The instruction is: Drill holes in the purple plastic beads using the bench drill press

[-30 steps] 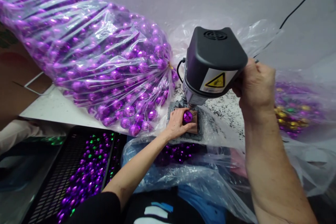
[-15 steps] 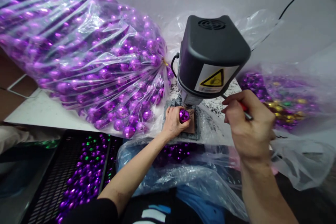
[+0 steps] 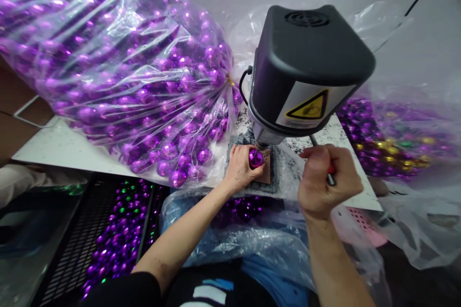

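Note:
My left hand [image 3: 242, 167] grips a shiny purple ball [image 3: 256, 158] on the base of a small drill press [image 3: 313, 53], right under its chuck [image 3: 262, 144]. A brown block [image 3: 263, 175] lies beneath the ball on the dark base plate [image 3: 274, 172]. My right hand [image 3: 326, 180] is wrapped round the red-gripped feed lever [image 3: 332, 172] at the press's right side. The black motor housing, with a yellow warning label [image 3: 308, 105], hides part of the press below it. Where the drill tip meets the ball cannot be made out clearly.
A big clear bag of purple balls [image 3: 144, 86] leans on the white table [image 3: 82, 153] at left. A black crate [image 3: 72, 244] holds small purple and green beads. More bagged purple and gold balls [image 3: 382, 148] lie at right. A blue-tinted plastic bag [image 3: 223, 240] hangs at the table's front edge.
My right hand has moved left and slightly down with the lever. My left hand still holds the purple ball under the chuck. The view has shifted a little, so the press looks larger.

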A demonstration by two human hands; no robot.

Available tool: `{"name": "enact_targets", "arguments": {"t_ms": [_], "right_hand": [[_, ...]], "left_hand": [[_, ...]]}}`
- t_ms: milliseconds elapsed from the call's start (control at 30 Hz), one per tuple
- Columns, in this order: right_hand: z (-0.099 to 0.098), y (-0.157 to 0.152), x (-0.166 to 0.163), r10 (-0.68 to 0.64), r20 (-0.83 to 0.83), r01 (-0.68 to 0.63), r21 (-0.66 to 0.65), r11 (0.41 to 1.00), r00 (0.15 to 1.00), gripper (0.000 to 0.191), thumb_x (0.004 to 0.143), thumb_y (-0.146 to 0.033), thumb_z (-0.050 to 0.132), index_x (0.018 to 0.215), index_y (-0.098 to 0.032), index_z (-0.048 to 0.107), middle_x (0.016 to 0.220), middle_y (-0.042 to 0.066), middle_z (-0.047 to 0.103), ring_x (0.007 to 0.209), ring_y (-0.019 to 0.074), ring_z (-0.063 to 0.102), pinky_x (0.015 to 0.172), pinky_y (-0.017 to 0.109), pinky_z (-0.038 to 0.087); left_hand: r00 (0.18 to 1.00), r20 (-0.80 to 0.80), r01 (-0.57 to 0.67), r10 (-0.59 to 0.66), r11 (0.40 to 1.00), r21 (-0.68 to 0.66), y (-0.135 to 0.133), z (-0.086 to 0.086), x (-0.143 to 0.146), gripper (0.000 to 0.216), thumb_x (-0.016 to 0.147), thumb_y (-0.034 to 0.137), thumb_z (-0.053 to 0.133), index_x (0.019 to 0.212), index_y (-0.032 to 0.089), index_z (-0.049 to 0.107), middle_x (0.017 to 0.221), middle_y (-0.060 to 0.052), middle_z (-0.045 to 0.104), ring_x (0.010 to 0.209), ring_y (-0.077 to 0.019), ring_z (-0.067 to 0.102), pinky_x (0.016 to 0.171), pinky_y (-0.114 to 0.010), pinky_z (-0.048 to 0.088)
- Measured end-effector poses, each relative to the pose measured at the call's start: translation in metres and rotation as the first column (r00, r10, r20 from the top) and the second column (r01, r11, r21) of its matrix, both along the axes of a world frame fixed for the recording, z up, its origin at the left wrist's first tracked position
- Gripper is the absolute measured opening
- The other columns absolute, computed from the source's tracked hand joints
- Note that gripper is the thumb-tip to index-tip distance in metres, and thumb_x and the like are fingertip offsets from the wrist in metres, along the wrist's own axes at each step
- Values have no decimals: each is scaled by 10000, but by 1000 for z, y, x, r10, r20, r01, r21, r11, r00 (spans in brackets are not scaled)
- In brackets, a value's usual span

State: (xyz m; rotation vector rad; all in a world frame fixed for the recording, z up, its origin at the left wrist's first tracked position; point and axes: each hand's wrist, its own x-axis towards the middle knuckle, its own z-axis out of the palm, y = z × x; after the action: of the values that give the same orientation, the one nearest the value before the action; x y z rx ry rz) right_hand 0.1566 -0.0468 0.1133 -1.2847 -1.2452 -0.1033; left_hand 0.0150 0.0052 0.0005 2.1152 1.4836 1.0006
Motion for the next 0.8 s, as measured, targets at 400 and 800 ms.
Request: {"name": "enact_targets", "arguments": {"t_ms": [400,800], "right_hand": [[-39,15,3,120,-97,-107,128,986,988,166,943,-360,567,838,-254,641,603,-28,526,545,128,505,605,333,444],[65,32,12,115,-253,-156,-145,977,960,430,928,-540,602,692,-180,583,581,-37,498,492,60,441,461,230,309]], "left_hand": [[1000,0,0,0,1000,-8,0,1,-1,373,770,249,811,1044,220,560,1048,-58,660,1065,-285,614,1057,-483,450],[999,33,23,-23,1000,-4,0,-1,-2,394,773,239,816,1092,217,587,1068,-62,673,1081,-275,619,1043,-450,471]]}}
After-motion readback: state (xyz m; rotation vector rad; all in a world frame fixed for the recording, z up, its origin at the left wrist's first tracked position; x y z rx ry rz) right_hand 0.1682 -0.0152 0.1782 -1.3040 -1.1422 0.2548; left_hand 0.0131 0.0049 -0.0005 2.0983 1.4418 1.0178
